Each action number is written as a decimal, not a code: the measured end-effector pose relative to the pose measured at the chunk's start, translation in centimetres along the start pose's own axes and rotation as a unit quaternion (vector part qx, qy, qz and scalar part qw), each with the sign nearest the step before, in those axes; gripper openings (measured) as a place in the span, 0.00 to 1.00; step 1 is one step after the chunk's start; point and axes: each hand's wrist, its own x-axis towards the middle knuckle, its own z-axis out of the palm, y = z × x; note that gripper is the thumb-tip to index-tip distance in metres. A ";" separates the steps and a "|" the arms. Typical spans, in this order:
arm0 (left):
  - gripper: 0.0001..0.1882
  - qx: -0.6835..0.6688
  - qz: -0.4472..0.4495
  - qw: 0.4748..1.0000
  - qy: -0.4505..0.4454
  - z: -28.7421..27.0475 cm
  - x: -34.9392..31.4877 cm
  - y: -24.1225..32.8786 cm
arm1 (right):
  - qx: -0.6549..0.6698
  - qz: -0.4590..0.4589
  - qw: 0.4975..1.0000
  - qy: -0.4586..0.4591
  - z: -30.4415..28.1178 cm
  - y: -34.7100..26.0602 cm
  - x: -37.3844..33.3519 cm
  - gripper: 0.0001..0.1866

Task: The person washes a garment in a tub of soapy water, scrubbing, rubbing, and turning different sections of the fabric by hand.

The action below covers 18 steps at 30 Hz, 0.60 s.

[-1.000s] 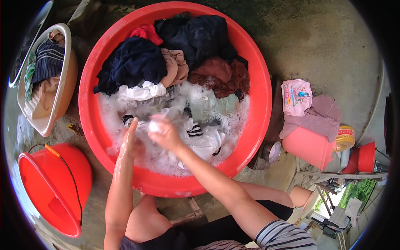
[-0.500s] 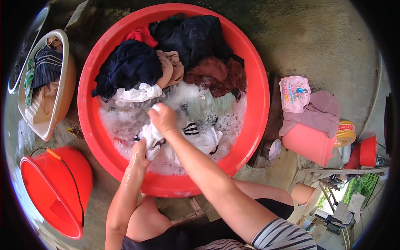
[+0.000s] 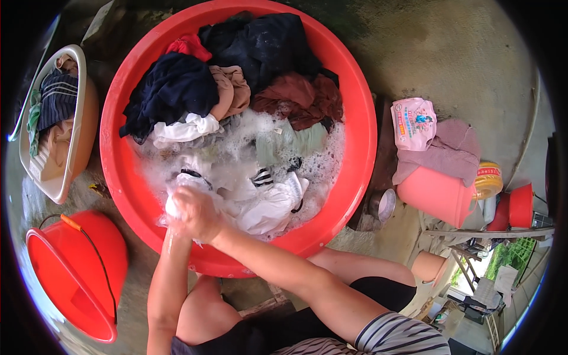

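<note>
Over the near left part of a large red basin (image 3: 358, 177), my two hands are close together on a wet white garment (image 3: 172, 207). My right hand (image 3: 200, 214) is closed on top, crossing in front of my left hand (image 3: 177, 229), which is partly hidden but grips the same cloth. White cloth with black-and-white striped trim (image 3: 269, 207) lies in the suds beside them; whether it is one piece with the held garment I cannot tell. Farther back are a navy garment (image 3: 171, 89), black cloth (image 3: 263, 50), maroon cloth (image 3: 299, 97) and pale green cloth (image 3: 290, 145).
At left stand a cream tub (image 3: 83, 124) of clothes and a red bucket (image 3: 94, 254) with an orange grip. To the right, a pink bucket (image 3: 435, 198) carries a mauve cloth (image 3: 452, 151) and a pink packet (image 3: 413, 124). A metal cup (image 3: 386, 205) sits beside the basin.
My right hand has come down and left, closer to my left hand, bringing both together on the white garment nearer the basin's near rim. The whole view has shifted slightly.
</note>
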 end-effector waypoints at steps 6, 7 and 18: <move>0.11 -0.237 -0.373 0.891 0.103 0.0 1.5 3.6 | -0.276 0.184 0.943 0.017 -7.7 10.6 3.4 0.15; 0.13 -0.106 -0.280 0.942 0.151 -1.4 2.0 3.9 | -0.293 0.165 0.941 0.022 -9.7 11.1 3.1 0.15; 0.22 0.551 0.194 0.778 -0.230 4.9 2.1 4.9 | -0.405 0.414 0.803 -0.139 -23.5 8.9 -7.9 0.16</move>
